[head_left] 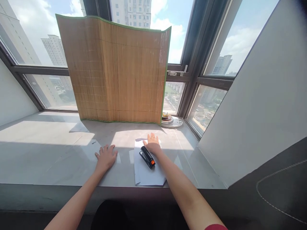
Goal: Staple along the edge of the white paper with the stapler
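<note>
A black stapler (pixel 147 157) with an orange part at its near end lies slantwise on white paper sheets (pixel 144 175) near the front edge of the ledge. My right hand (pixel 153 143) rests palm down with fingers spread over the top of the paper, just beyond the stapler, and holds nothing. To the left of the paper, my left hand (pixel 106 156) lies on the bare ledge, its fingers apart and nothing in it.
The pale window ledge (pixel 59 163) runs across the view. A bamboo mat (pixel 120 73) with green edging stands upright against the windows. Beside its lower right corner are stacked plates (pixel 172 122). A white wall (pixel 259 105) slants in at the right.
</note>
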### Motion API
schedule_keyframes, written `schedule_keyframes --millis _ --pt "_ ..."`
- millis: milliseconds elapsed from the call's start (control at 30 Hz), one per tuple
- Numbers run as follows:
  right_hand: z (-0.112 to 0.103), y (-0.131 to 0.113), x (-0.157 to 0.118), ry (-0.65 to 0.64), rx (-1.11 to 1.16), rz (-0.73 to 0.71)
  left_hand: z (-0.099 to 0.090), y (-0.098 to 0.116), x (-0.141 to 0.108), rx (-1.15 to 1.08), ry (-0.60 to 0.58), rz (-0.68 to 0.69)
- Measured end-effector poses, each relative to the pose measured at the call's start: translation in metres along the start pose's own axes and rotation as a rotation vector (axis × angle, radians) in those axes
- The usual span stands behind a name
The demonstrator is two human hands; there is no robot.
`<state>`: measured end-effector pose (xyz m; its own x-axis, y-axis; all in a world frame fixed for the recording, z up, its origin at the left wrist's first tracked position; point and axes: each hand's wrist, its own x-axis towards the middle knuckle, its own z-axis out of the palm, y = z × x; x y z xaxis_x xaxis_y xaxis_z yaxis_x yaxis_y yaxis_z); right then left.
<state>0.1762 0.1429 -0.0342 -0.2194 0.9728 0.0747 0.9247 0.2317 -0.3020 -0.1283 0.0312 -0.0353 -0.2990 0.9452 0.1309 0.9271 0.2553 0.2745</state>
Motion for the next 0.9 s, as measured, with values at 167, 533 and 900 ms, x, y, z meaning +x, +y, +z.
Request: schedule_keyframes --millis 167,533,900 --pt "0.024 -0.091 0.013 -0.030 0.045 -0.078 -0.005 -0.006 0.003 -0.203 0.090 -0.033" --pt "0.029 -0.103 0.003 0.024 0.052 -0.122 -0.012 -0.001 -0.001 -0.227 0.105 -0.025" --pt "-0.011 0.026 -0.037 0.018 -0.036 0.047 -0.010 0.003 -0.008 -0.081 0.099 0.028"
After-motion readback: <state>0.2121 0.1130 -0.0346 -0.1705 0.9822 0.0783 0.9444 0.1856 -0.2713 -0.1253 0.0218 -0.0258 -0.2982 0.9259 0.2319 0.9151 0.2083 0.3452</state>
